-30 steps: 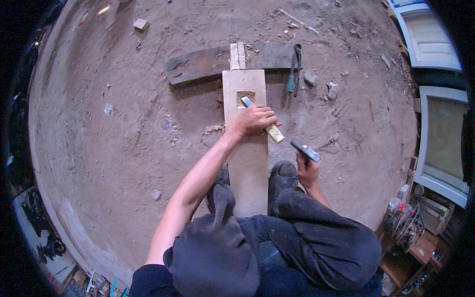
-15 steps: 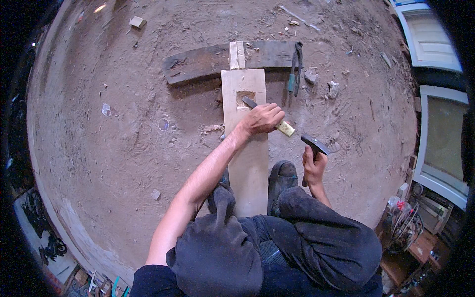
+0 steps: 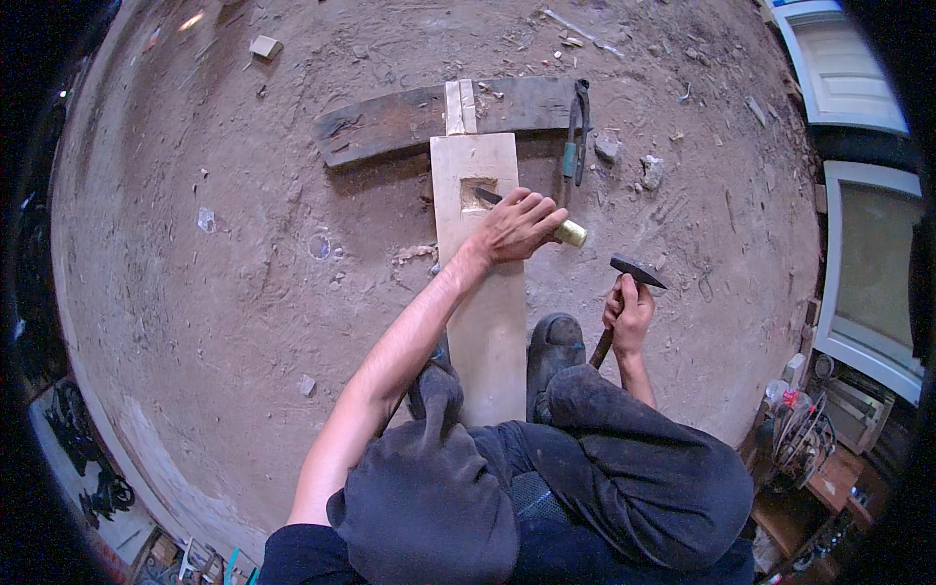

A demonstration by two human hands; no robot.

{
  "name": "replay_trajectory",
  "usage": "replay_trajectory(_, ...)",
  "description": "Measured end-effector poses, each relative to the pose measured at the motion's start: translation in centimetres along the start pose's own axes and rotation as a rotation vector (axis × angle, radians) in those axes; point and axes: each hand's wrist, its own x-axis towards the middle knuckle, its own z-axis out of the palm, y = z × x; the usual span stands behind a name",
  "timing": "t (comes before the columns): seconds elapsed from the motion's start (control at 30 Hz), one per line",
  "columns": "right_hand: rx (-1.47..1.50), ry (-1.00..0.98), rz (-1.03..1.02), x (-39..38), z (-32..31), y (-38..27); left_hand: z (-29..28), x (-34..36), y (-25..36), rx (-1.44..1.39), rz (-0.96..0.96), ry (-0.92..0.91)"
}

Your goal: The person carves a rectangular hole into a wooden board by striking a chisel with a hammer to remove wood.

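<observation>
My left hand (image 3: pixel 520 226) is wrapped round a chisel (image 3: pixel 571 233) with a pale yellowish handle. Its dark blade slants into a rectangular mortise (image 3: pixel 477 194) cut in a light wooden board (image 3: pixel 485 322). The board runs from between my legs out to a dark old plank. To the right of the board, my right hand (image 3: pixel 632 310) grips a hammer (image 3: pixel 639 270) close under its dark head. The hammer stays apart from the chisel, its wooden handle pointing down toward my knee.
The dark plank (image 3: pixel 380 128) lies crosswise under the board's far end, with a small pale wood strip (image 3: pixel 459 107) on it. Pincers (image 3: pixel 576 134) lean at the plank's right end. Stones (image 3: pixel 651 173) lie on the dirt floor; white-framed panels (image 3: pixel 871 273) stand at right.
My right hand has turned the hammer and shifted it slightly right. My left hand has tilted the chisel, its handle end swinging up a little and to the right.
</observation>
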Motion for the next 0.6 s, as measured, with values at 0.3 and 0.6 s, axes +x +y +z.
replay_trajectory(0.3, 0.003, -0.003, 0.010, -0.26, -0.26, -0.40, 0.30, 0.10, -0.19, 0.062, 0.004, 0.031)
replay_trajectory(0.6, -0.067, -0.025, 0.010, -0.31, -0.46, -0.50, 0.38, 0.45, -0.37, 0.025, -0.018, 0.080)
